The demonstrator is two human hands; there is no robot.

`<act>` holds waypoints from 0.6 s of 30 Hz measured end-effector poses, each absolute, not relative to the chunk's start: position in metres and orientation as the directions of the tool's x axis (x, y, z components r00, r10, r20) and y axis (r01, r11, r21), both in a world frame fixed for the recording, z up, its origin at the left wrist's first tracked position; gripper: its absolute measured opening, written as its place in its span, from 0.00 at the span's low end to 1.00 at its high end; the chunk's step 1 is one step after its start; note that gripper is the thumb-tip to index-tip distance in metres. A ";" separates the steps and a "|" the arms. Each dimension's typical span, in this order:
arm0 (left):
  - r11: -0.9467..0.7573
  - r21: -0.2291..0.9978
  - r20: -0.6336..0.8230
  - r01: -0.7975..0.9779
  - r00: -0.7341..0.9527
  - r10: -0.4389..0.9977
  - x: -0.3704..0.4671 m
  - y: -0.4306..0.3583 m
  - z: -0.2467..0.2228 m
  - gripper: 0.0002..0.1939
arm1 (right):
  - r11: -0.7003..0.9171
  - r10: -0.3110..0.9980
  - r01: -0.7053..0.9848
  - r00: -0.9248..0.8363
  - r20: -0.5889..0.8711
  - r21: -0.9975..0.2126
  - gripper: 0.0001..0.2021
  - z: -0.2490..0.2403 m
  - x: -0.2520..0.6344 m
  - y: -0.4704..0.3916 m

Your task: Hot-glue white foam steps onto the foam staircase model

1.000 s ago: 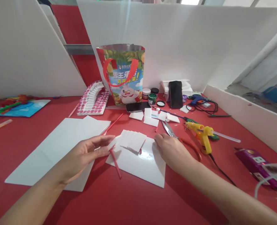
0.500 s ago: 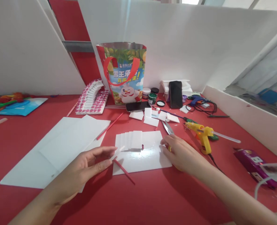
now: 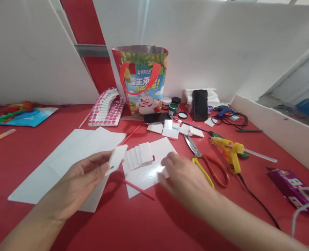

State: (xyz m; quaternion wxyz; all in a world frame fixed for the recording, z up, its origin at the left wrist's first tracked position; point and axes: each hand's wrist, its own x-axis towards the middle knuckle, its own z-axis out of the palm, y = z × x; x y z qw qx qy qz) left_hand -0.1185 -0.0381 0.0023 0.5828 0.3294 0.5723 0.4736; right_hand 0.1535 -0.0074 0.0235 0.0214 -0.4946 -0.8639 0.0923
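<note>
The left hand held a small white card piece up off the desk, its fingers clamped on the piece's lower edge. The right hand was blurred; its fingers rested on the near right part of the glossy white board, spread flat as far as could be told, gripping nothing.

Just right of the left fingers, a row of similar pieces stood fanned on the board, overlapping one another. To add the held piece well, it seemed wise to keep the board pinned flat and bring the piece in at the same lean as the row, meeting its left end without knocking it.

A red stick lay across the board's near corner, just beyond the left fingertips and easily nudged. The scissors lay close to the right of the right hand, blades pointing away, with the yellow glue gun and its cord further right. Left of the left hand, large white sheets covered the desk. The nearest stretch of desk, below both wrists, looked the freest room for moving.
</note>
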 end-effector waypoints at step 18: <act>0.394 0.881 -0.412 -0.262 -0.014 0.911 -0.108 0.018 0.010 0.12 | 0.494 0.864 0.829 -0.502 -0.041 0.262 0.07 0.066 0.165 0.050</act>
